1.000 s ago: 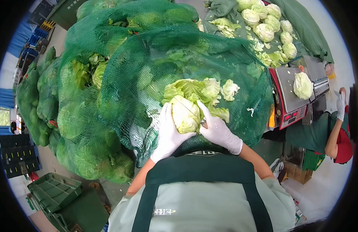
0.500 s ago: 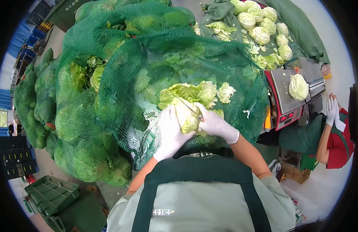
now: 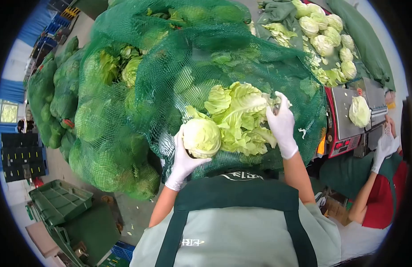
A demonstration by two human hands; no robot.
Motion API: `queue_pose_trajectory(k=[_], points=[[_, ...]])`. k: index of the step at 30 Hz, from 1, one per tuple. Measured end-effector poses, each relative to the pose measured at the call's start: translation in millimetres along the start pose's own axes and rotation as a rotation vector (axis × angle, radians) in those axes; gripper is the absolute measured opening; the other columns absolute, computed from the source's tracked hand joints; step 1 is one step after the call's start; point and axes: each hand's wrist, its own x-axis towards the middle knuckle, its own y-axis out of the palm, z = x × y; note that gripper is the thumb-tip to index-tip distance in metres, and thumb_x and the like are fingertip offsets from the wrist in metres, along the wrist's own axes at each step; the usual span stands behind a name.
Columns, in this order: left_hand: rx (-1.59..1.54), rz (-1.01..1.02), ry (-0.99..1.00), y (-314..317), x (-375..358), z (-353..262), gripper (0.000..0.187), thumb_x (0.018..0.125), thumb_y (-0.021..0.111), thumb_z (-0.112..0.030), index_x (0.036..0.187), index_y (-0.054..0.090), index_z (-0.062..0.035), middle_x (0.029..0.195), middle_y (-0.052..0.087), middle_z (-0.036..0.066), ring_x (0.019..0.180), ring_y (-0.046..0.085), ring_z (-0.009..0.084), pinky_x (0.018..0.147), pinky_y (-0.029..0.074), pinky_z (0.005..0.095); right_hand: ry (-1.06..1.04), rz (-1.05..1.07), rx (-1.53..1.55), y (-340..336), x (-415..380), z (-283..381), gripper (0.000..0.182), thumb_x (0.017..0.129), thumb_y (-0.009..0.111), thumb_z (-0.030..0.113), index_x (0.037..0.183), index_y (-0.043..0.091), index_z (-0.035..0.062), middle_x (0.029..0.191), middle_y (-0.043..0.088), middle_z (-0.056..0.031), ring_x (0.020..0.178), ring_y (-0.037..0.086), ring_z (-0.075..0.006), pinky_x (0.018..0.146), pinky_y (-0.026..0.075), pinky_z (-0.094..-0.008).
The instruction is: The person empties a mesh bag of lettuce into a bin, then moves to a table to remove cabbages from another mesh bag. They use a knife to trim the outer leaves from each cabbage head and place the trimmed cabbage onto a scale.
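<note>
My left hand [image 3: 183, 161], in a white glove, cups a pale green cabbage head [image 3: 201, 137] from its left and lower side. Loose outer leaves [image 3: 240, 113] lie spread to the right of the head, on the green mesh. At their right edge my right hand [image 3: 282, 122], also gloved, is closed on a small knife [image 3: 276, 107], of which only a greyish part shows between thumb and fingers. The fingertips are beside the leaves; whether they also pinch a leaf is unclear.
Mesh sacks of cabbages [image 3: 99, 129] fill the left. Cabbage heads [image 3: 322, 44] are piled at the upper right. A red-edged scale [image 3: 344, 120] bears one cabbage [image 3: 359, 111]. Beside it are a co-worker's gloved hands [image 3: 385, 144]. Green bins [image 3: 61, 202] stand at the lower left.
My hands have moved apart: the left keeps the cabbage and has shifted slightly left, the right has swung right and up. The leaves now lie spread between them. The co-worker's hands have lowered.
</note>
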Motion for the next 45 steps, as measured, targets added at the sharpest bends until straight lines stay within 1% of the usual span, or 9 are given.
queue_pose_trajectory(k=[3,8,14,18,27,34,38,41,45], points=[[0.116,-0.006,0.012,9,9,-21,0.133,0.050,0.100,-0.026,0.154,0.022,0.0011,0.144,0.033,0.021,0.136,0.038,0.0375,0.117,0.034,0.0453,-0.045,0.377,0.252,-22,-24,58,0.057,0.083,0.075,0.023,0.133,0.053,0.0083,0.086,0.070,-0.0127,0.070,0.069,-0.0273,0.070,0.057,-0.0379],[0.378,-0.032,0.032,37,19,-51,0.124,0.054,0.097,-0.031,0.152,0.028,-0.0003,0.138,0.037,0.024,0.129,0.042,0.0424,0.110,0.039,0.0499,-0.153,0.507,0.249,12,-63,78,0.076,0.078,0.079,0.039,0.139,0.049,0.0063,0.110,0.067,-0.0178,0.084,0.071,-0.0324,0.076,0.057,-0.0415],[0.531,-0.044,0.060,46,23,-69,0.123,0.054,0.096,-0.038,0.153,0.030,-0.0046,0.136,0.042,0.023,0.126,0.044,0.0431,0.104,0.041,0.0514,-0.098,0.583,0.205,8,-51,73,0.060,0.080,0.072,0.026,0.134,0.053,0.0063,0.096,0.070,-0.0176,0.084,0.071,-0.0320,0.076,0.057,-0.0411],[0.471,-0.014,0.018,37,24,-67,0.125,0.054,0.096,-0.036,0.153,0.029,-0.0028,0.137,0.041,0.024,0.127,0.043,0.0430,0.106,0.041,0.0521,-0.002,0.455,0.401,39,-48,13,0.036,0.080,0.063,0.004,0.116,0.065,0.0018,0.085,0.074,-0.0109,0.066,0.069,-0.0188,0.065,0.056,-0.0333],[0.455,-0.064,0.044,41,20,-65,0.119,0.058,0.094,-0.040,0.150,0.030,0.0004,0.132,0.041,0.023,0.122,0.045,0.0436,0.104,0.040,0.0514,-0.070,0.535,0.302,16,-61,65,0.068,0.079,0.080,0.040,0.132,0.054,0.0064,0.086,0.069,-0.0152,0.078,0.071,-0.0298,0.071,0.056,-0.0409],[0.544,-0.030,0.072,47,20,-67,0.124,0.053,0.096,-0.035,0.151,0.029,0.0012,0.138,0.039,0.026,0.126,0.044,0.0442,0.105,0.043,0.0502,0.096,0.559,0.321,22,-53,34,0.038,0.081,0.071,0.021,0.115,0.065,0.0046,0.079,0.068,-0.0141,0.075,0.070,-0.0300,0.071,0.056,-0.0395],[0.491,-0.023,0.034,38,19,-61,0.127,0.052,0.097,-0.035,0.152,0.027,0.0006,0.140,0.038,0.026,0.128,0.043,0.0446,0.106,0.043,0.0498,0.100,0.386,0.330,20,-51,27,0.024,0.084,0.071,0.012,0.105,0.065,0.0034,0.065,0.059,-0.0037,0.057,0.057,-0.0113,0.056,0.048,-0.0290],[0.454,-0.002,0.010,36,18,-58,0.128,0.053,0.097,-0.036,0.153,0.025,0.0002,0.141,0.036,0.027,0.129,0.042,0.0450,0.108,0.042,0.0499,-0.014,0.560,0.381,-1,-56,62,0.027,0.084,0.071,0.018,0.105,0.063,0.0037,0.075,0.067,-0.0119,0.069,0.068,-0.0259,0.066,0.054,-0.0367],[0.469,0.023,0.016,36,20,-57,0.129,0.052,0.097,-0.036,0.153,0.025,0.0000,0.142,0.036,0.026,0.130,0.041,0.0449,0.109,0.041,0.0497,-0.002,0.536,0.436,10,-58,56,0.024,0.084,0.072,0.017,0.102,0.061,0.0042,0.076,0.067,-0.0125,0.067,0.068,-0.0251,0.064,0.054,-0.0358]])
